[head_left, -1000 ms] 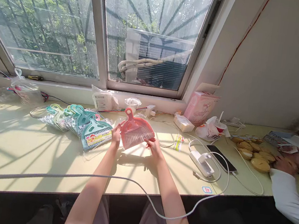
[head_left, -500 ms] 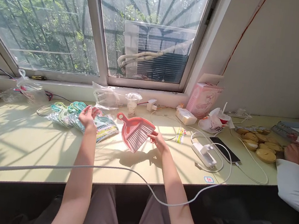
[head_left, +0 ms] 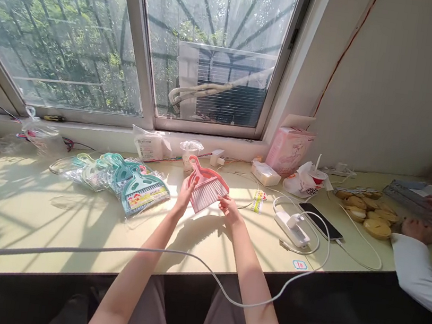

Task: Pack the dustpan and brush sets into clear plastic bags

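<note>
A small pink dustpan [head_left: 218, 174] with a matching brush [head_left: 208, 194] nested in it is held up over the table in front of me. My left hand [head_left: 185, 192] grips its left side below the handle, fingers closed. At the lower right corner, my right hand [head_left: 229, 208] pinches the edge by the bristles. To the left lies a pile of teal and green dustpan-and-brush sets [head_left: 122, 170] in clear plastic bags, the front one [head_left: 145, 192] with a yellow label. A loose yellow label card [head_left: 258, 201] rests on the table right of my hands.
A white cable [head_left: 107, 247] crosses in front of my forearms. On the right are a power strip [head_left: 293, 227], a phone [head_left: 320, 221], a pink box [head_left: 290, 151] and several round tan pieces [head_left: 376, 226]. Beyond them a co-worker's white sleeve [head_left: 417, 271] rests at the table edge.
My left hand has moved right from the bagged pile and taken hold of the pink dustpan, which has turned so its handle points more upward. My right hand keeps its pinch.
</note>
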Action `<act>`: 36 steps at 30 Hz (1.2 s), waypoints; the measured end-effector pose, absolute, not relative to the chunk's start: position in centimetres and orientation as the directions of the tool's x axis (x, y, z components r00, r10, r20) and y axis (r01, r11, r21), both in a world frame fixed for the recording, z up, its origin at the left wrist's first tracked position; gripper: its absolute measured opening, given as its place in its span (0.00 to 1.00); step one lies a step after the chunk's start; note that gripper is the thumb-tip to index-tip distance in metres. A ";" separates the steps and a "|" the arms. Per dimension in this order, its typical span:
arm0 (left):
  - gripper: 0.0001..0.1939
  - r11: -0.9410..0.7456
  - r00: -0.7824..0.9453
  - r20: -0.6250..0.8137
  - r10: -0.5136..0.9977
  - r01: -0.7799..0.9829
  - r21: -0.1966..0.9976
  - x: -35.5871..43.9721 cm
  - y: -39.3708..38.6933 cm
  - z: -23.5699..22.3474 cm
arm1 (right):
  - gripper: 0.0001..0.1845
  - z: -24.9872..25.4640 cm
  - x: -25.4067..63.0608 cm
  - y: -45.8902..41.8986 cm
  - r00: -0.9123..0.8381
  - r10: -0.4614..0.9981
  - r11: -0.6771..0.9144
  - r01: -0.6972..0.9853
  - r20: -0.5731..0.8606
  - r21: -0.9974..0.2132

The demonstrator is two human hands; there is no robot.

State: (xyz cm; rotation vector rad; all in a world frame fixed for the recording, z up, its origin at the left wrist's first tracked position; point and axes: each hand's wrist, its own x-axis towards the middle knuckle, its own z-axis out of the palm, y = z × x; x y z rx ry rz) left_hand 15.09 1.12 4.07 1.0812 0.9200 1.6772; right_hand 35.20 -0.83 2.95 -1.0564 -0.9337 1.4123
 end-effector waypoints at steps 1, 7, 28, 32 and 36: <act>0.22 -0.309 -0.222 0.253 0.942 -0.272 0.911 15.8 1.4 3.7 | 0.23 2.9 35.3 -0.8 -0.015 0.993 -0.119 -0.236 -0.119 -0.965; 0.29 -0.387 -0.418 0.320 0.850 -0.083 0.918 16.3 0.1 1.0 | 0.33 2.2 34.3 -0.2 0.442 0.855 0.187 0.221 0.269 -0.957; 0.30 -0.555 0.097 0.549 0.830 0.218 0.802 15.8 -1.3 1.1 | 0.19 4.6 32.1 -1.1 0.297 0.897 0.347 -0.013 0.328 -0.938; 0.24 -0.550 0.009 0.558 0.829 0.185 0.814 16.1 -0.9 1.8 | 0.21 6.1 31.2 -2.1 0.295 0.888 0.370 0.001 0.354 -0.929; 0.21 -0.324 -0.589 0.348 0.729 0.151 0.934 11.2 0.8 3.6 | 0.23 8.2 34.7 -4.3 0.303 0.879 0.391 -0.019 0.367 -0.920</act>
